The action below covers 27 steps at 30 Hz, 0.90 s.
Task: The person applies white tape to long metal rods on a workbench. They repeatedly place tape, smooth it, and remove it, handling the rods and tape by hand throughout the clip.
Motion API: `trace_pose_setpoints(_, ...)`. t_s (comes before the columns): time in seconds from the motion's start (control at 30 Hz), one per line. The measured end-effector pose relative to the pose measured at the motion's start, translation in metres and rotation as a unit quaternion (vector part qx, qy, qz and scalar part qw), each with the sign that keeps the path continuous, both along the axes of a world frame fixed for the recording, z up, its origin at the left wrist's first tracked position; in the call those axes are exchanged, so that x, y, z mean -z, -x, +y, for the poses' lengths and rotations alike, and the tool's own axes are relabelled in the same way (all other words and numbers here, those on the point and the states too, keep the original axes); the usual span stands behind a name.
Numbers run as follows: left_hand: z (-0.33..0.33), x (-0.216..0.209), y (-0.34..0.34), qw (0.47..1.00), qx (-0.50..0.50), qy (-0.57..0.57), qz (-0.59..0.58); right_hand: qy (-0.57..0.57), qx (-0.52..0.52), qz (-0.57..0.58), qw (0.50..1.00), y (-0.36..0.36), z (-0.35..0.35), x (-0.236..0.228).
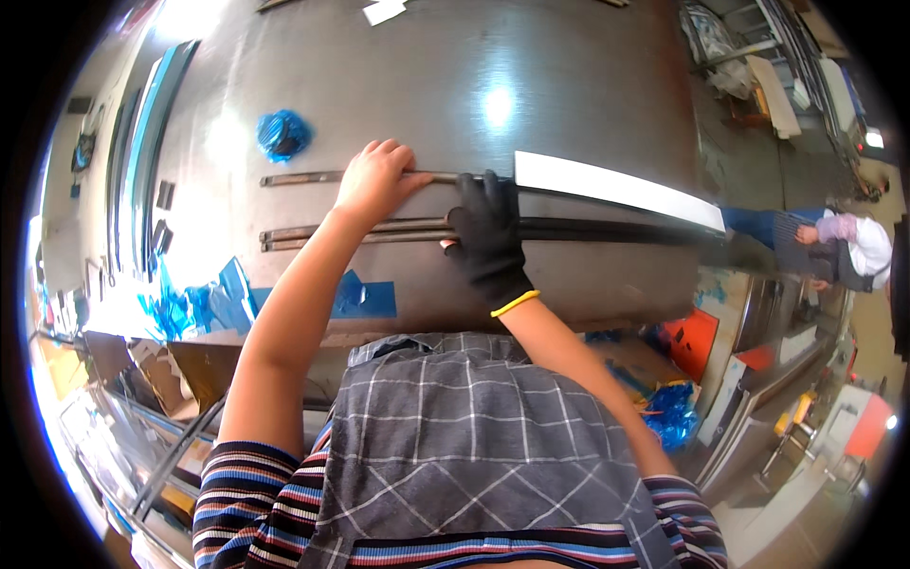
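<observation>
A long, thin brown metal strip (301, 178) lies crosswise on the metal worktable (417, 104). My bare left hand (375, 177) is closed over this strip, its fingers curled across the far side and the thumb pointing right. My right hand (488, 223) wears a black glove with a yellow cuff. Its fingers are stretched apart and lie against the strip near the left end of a long white strip (616, 190). Two more thin strips (303, 234) run parallel, closer to me, passing beneath my right hand. What the gloved palm touches is hidden.
Beyond the strips sits a bundle in blue film (282, 135). Blue film scraps (194, 299) and a blue sheet (370, 299) lie along the table's near left edge. Long profiles (156, 123) stand at the left. At far right another person (834, 242) stands near the table.
</observation>
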<state>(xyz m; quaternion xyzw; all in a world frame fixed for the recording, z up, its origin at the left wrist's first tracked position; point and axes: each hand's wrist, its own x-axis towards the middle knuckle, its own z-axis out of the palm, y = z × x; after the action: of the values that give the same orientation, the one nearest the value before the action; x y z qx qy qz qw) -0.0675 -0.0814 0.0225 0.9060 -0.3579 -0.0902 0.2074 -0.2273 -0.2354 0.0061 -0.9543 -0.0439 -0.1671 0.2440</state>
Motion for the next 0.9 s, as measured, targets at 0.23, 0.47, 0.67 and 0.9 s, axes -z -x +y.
trace_pose_setpoints(0.23,0.017,0.011,-0.002,0.999,0.033,0.025,-0.020,0.008,0.105,-0.030,0.994,0.024,-0.048,-0.009)
trace_pose_setpoints(0.47,0.083,0.020,-0.029,0.998,-0.014,0.050,-0.019,0.049,0.186,-0.040,0.981,-0.004,-0.139,0.001)
trace_pose_setpoints(0.67,0.088,0.030,-0.032,0.997,-0.006,0.058,-0.051,0.083,0.199,0.022,0.976,-0.013,-0.157,0.006)
trace_pose_setpoints(0.9,0.098,0.025,-0.030,0.999,-0.034,0.027,-0.008,0.103,0.350,0.102,0.926,0.064,-0.356,0.025)
